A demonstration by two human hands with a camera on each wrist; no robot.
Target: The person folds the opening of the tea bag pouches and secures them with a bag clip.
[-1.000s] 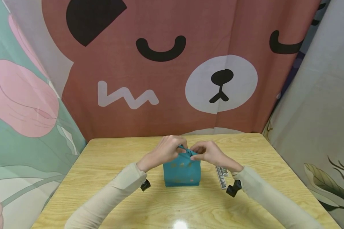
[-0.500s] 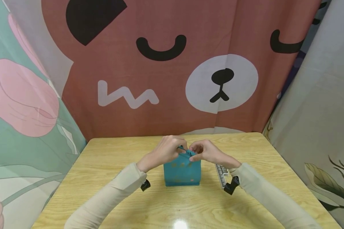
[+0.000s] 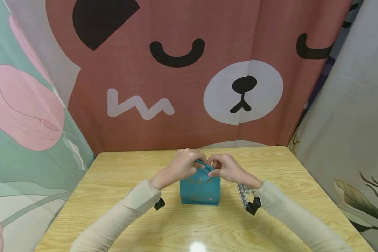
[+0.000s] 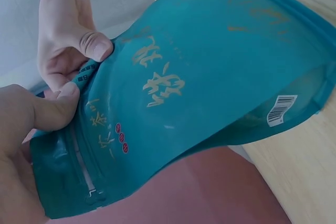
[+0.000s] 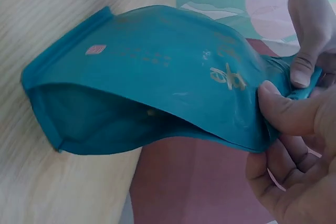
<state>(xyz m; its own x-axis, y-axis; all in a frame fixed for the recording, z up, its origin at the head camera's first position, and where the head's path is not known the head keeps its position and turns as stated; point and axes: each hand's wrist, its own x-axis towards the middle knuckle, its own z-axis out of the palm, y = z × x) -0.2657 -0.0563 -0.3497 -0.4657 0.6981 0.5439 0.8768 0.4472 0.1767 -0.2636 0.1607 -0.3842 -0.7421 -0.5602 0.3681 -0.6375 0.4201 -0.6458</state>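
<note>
A teal stand-up pouch (image 3: 200,191) with gold lettering stands on the table in front of the person. Its top edge is pinched from the left by the left hand (image 3: 184,163), thumb on the front. Close beside it the right hand (image 3: 229,167) pinches the top between thumb and fingers. In the left wrist view a zip strip (image 4: 81,161) runs below the pouch's top edge, and a barcode (image 4: 282,109) shows on its side gusset. From the right wrist view, the side of the pouch (image 5: 157,61) is folded inward. The contents are hidden.
A flat black-and-white printed piece (image 3: 243,196) lies on the wooden table (image 3: 129,168), partly under the right forearm. A bear-print curtain (image 3: 189,133) hangs behind the table's far edge, with floral curtains on both sides. Each wrist wears a small black camera (image 3: 159,203).
The right hand and wrist have shifted slightly left, toward the left hand, along the pouch's top. The left hand and the pouch stay nearly in place.
</note>
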